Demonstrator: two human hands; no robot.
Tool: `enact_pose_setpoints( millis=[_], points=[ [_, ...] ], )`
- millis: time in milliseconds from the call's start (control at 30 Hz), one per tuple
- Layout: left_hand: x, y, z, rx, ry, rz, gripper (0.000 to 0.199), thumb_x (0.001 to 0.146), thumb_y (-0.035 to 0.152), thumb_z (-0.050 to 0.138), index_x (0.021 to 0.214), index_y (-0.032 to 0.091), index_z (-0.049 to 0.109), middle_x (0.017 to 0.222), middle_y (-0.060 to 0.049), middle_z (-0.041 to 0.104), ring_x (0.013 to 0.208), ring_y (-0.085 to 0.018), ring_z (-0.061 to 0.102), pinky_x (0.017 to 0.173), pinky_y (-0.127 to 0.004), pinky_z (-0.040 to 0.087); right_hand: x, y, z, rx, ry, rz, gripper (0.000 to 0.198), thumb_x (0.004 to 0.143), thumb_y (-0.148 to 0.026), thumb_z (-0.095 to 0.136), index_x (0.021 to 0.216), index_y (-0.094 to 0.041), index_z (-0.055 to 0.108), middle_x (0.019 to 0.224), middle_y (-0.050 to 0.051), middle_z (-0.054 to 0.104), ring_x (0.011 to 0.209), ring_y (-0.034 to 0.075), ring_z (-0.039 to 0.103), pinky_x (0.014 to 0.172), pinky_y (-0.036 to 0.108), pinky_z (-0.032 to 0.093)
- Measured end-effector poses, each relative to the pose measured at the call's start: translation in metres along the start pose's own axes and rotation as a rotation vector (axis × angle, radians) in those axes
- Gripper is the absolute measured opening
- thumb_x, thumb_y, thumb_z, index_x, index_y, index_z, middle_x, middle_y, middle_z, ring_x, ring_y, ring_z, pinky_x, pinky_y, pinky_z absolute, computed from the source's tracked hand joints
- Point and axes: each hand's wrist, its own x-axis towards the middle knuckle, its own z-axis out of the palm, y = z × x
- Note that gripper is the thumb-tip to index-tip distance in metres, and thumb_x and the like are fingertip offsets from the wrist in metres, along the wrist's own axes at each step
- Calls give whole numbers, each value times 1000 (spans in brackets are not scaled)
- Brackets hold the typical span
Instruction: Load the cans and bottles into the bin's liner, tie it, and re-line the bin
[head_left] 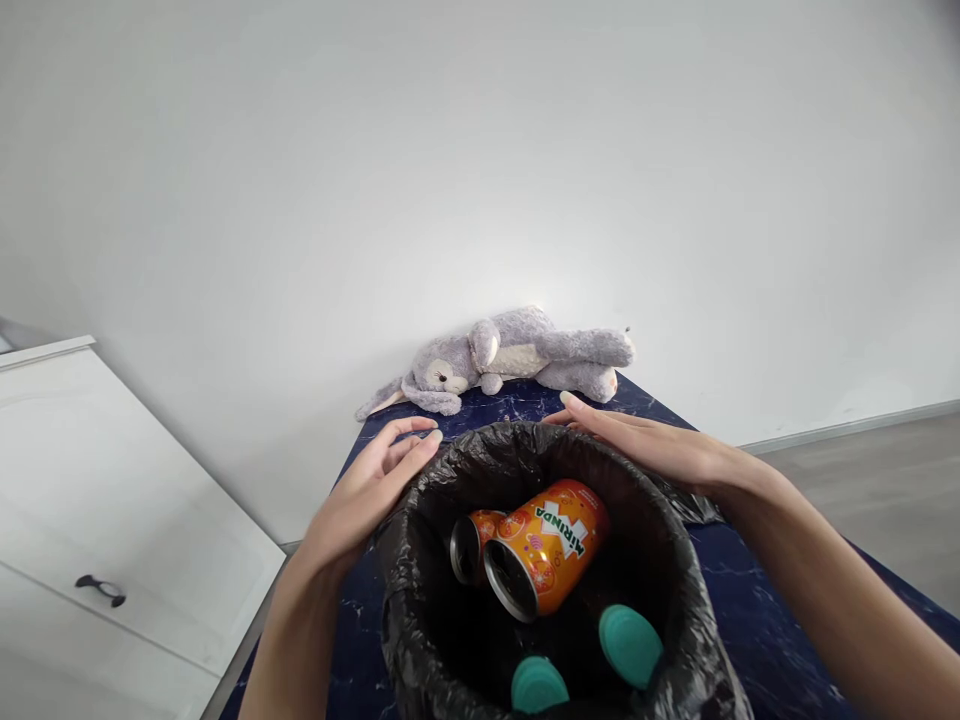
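Nearest the camera, a bin (420, 600) lined with a black bag (675, 560) stands on the dark blue marbled tabletop (750, 600). At the bottom of it lie two teal caps (630, 645), one low in the middle and one to its right. Above them rest two orange cans: the front can (547, 545) lies on its side, its long axis running from lower left to upper right, its open dark end facing down and left toward the camera, and the second can (472, 545) lies just beside it on the left, touching it, mostly hidden. The left hand (371, 490) is open, fingers loosely extended, its fingertips (431, 438) resting on the bag at the left rim. The right hand (645, 440) is open and flat, fingers stretched out along the far right rim, touching the bag; neither hand grips anything. Beyond the bin, at the far edge of the tabletop against the white wall, a grey plush rabbit (510, 360) lies on its side, head to the left. A white cabinet (97, 500) stands off to the left.
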Motion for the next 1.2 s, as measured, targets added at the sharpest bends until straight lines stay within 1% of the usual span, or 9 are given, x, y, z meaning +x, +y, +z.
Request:
enact_pose_setpoints(
  millis=[133,233,533,700,800,867,967,1067,1200],
  points=[
    [-6,5,-3,-103,102,126,72,76,58,90,137,30,63,144,-10,70,129,-32,69,97,-35,60,-2,-2,0,68,10,15,65,99,-79,53,141,-33,72,151,2,67,145,35,55,129,52,37],
    [-15,11,-3,-180,94,207,70,77,47,92,137,30,61,148,-8,68,136,-32,65,106,-34,58,-9,-13,1,58,94,32,64,98,-80,54,135,-31,74,147,5,69,144,36,55,123,51,44],
    [-49,35,7,-243,163,273,55,76,32,91,123,30,64,136,-4,74,110,-26,78,84,-26,66,-22,-30,8,-73,208,-26,60,94,-75,63,132,-29,69,113,6,71,99,26,69,90,44,58],
    [-59,37,6,-189,202,354,53,72,32,94,117,30,67,123,-3,76,93,-21,77,73,-24,64,-14,-19,6,-60,340,-78,83,88,-75,70,154,-29,50,140,14,64,126,33,64,106,50,54],
    [-65,37,5,-138,238,379,55,69,35,95,117,31,68,116,-2,77,86,-20,75,69,-25,61,-12,-16,0,41,256,-69,83,90,-72,72,159,-33,46,144,13,66,136,33,61,113,51,51],
    [-67,37,4,-121,268,391,56,68,35,96,117,32,69,112,0,78,87,-19,74,71,-23,60,-11,-15,-3,73,167,-37,71,91,-70,72,149,-32,59,131,10,74,130,33,64,113,51,51],
    [-68,36,0,-102,304,403,60,67,36,97,121,34,69,110,1,77,101,-21,75,83,-22,61,-11,-16,-7,88,110,-15,50,88,-69,75,116,-27,76,113,7,77,115,31,68,103,47,54],
    [-65,34,-5,-22,360,409,65,68,38,96,126,34,68,125,-1,74,121,-26,70,100,-27,60,-13,-18,-7,107,170,-22,44,83,-66,82,95,-25,73,100,5,74,100,28,68,89,41,55],
    [-60,35,-6,77,416,481,63,73,37,92,130,31,65,143,-4,67,135,-30,63,117,-39,52,-20,-25,-5,65,308,-70,39,85,-63,80,94,-26,70,93,3,69,92,26,63,81,38,51]
  ],
)
